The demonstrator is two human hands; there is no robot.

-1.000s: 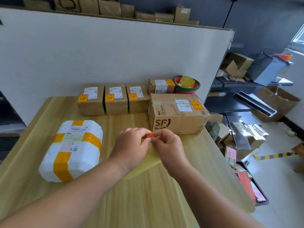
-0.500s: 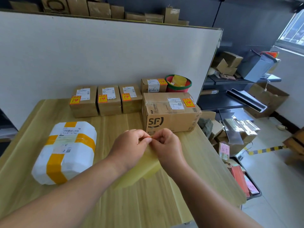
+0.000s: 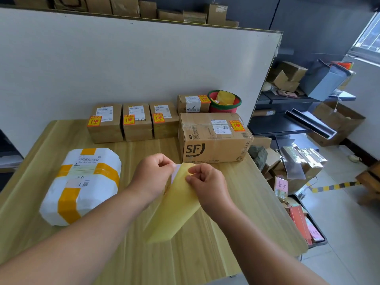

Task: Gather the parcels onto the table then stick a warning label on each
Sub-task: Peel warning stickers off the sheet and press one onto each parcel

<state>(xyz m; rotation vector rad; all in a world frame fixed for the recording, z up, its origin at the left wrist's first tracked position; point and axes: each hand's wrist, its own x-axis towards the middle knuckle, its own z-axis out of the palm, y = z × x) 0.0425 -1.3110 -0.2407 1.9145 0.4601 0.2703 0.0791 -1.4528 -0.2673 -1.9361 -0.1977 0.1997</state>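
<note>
white parcel (image 3: 82, 186) sits on the left of the surface (image 3: 144, 254), wrapped in yellow tape, with no warning sticker that i can see. that's the one left to do. my left hand (image 3: 153, 175) is curled, fingertips pinching a pale sliver (image 3: 177, 167) that i take to be the underside of the warning label. a second ago an orange corner poked out between my fingers, both hands bunched tight together. now they've pulled apart a little and the yellow backing sheet (image 3: 174, 208) has swung open, hanging down over the surface. my right hand (image 3: 207, 182) pinches the sheet's top edge. so the peel looks well under way, and my guess is the label comes free next and goes onto the white parcel.

now the writing, left to right. the white parcel has a barcode slip with a printed number too small for me to trust. the three small boxes (image 3: 137, 121) in a row by the wall each carry a white shipping slip and an orange-yellow sticker with a red broken-glass mark, characters unreadable. the fourth small box (image 3: 192, 103) behind has the same pair. the big box (image 3: 213, 136) reads "sf" in bold on its front, "f2" at the lower corner, sticker on top. the red bowl (image 3: 224, 103) with a green rim holds more yellow sheets.
</note>
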